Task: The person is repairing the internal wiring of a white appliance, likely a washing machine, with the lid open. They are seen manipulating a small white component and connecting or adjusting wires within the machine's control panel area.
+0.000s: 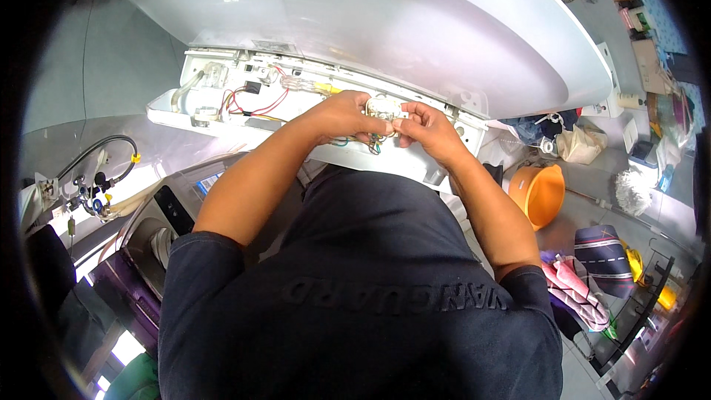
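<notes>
- Head view: so the thing being worked on is a small clear part (384, 107) with a rounded outline, held up over a long white panel (164, 112), a bit right of its middle.
- Left hand (344, 115): grip clamped on the part's left side, thumb along the lower edge.
- Right hand (433, 133): grip pinched at its right side, thumbs nearly meeting. Exact fingertip contact is too small to make out.
- Coloured wires (374, 147) dangle just below it.
- Further left on the panel: red wires (268, 112), a little black block (252, 87).
- Behind all that, a big curved pale cover (355, 22).
- Off right, an orange tub (544, 192) and some white fluffy thing (633, 191); far left, a black hose (89, 150).
</notes>
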### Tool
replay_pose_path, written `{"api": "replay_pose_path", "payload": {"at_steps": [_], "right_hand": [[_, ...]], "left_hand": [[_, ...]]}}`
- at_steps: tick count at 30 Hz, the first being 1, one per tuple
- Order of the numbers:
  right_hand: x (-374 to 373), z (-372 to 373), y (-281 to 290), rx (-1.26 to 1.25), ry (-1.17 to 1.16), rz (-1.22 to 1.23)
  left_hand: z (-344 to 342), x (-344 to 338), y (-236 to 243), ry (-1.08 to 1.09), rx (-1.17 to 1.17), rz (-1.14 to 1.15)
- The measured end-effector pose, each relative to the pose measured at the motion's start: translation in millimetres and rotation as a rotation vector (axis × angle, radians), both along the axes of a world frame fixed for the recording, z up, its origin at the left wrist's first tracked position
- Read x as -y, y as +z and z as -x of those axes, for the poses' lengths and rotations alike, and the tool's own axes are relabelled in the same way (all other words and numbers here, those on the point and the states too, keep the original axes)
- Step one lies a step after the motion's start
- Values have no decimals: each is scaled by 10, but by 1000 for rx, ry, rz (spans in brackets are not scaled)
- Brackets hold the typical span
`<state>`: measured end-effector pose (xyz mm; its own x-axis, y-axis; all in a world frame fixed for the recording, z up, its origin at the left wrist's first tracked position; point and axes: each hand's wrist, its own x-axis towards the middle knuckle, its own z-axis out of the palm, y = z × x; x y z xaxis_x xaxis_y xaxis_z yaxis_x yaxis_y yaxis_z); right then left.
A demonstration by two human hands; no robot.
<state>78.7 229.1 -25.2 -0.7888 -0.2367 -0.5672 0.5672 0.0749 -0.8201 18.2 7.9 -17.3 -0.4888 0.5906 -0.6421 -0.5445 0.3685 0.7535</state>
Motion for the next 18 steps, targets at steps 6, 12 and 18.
{"api": "replay_pose_path", "payload": {"at_steps": [6,12,18], "right_hand": [[37,2,14,3,-18,-47],[45,-1,-3,1,-23,-63],[47,-8,-1,-19,-4,-67]], "left_hand": [[5,37,-46,-1,33,-68],[-12,20,-53,21,32,-51],[0,-20,-49,15,-2,51]]}}
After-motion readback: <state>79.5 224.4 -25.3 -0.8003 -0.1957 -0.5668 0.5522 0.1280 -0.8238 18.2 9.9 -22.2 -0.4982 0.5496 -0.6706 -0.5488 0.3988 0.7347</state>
